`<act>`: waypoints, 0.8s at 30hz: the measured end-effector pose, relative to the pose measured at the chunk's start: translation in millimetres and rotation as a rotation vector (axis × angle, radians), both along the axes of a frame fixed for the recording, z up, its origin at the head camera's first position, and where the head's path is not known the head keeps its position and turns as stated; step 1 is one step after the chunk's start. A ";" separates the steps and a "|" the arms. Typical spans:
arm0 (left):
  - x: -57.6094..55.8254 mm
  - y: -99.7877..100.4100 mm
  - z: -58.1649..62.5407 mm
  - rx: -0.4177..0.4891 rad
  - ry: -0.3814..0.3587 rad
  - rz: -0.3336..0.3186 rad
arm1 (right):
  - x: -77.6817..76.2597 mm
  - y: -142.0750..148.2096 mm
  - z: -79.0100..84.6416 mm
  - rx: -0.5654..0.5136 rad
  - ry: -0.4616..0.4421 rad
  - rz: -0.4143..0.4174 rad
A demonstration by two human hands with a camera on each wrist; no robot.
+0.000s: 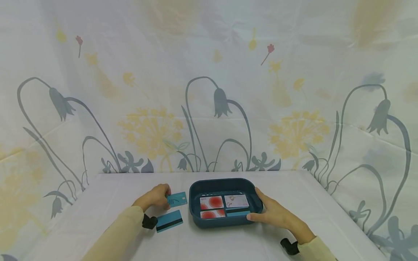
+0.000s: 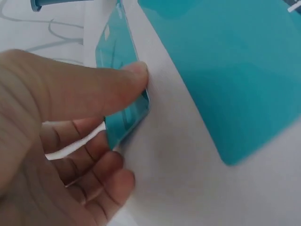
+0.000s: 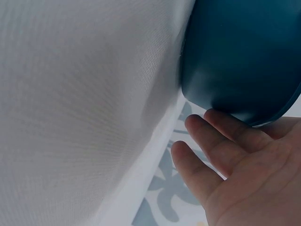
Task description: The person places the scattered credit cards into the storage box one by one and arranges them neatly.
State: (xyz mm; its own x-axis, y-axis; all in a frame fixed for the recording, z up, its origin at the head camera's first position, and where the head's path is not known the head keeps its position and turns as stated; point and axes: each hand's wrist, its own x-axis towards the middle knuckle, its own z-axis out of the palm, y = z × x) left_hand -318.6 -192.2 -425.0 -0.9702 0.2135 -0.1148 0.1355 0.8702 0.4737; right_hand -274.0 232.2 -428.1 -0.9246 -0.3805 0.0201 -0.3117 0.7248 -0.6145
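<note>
My left hand [image 1: 157, 196] pinches the right-hand-side-extending teal card [image 1: 178, 199] by its left end, with the thumb over its face in the left wrist view, where this card [image 2: 114, 47] stands tilted on edge. Close beside it lies a second teal card [image 2: 235, 75], whose dark stripe shows in the head view. A dark teal tray [image 1: 209, 223] stands to the right. Inside it are two cards with red circles [image 1: 214, 201], a white patterned card [image 1: 236, 201] and a striped teal card [image 1: 237, 214]. My right hand [image 1: 274, 212] rests spread against the tray's right end, its fingers fairly straight.
A white cloth covers the table [image 1: 228, 243]. Behind its far edge hangs a pale curtain [image 1: 209, 134] printed with grey and yellow flowers. Dark wrist-worn cameras sit at my left cuff [image 1: 149, 222] and right cuff [image 1: 289, 247].
</note>
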 end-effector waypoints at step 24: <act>10.5 -5.1 -3.2 0.023 0.059 -0.093 | 1.1 -0.5 1.1 -0.002 -0.010 -0.001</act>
State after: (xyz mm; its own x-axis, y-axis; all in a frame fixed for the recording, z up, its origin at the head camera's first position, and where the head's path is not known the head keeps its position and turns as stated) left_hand -308.1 -197.3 -428.2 -0.9510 0.3047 -0.0520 0.2433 0.8416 0.4821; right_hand -273.0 231.7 -427.0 -0.9251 -0.3797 0.0115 -0.3048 0.7238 -0.6190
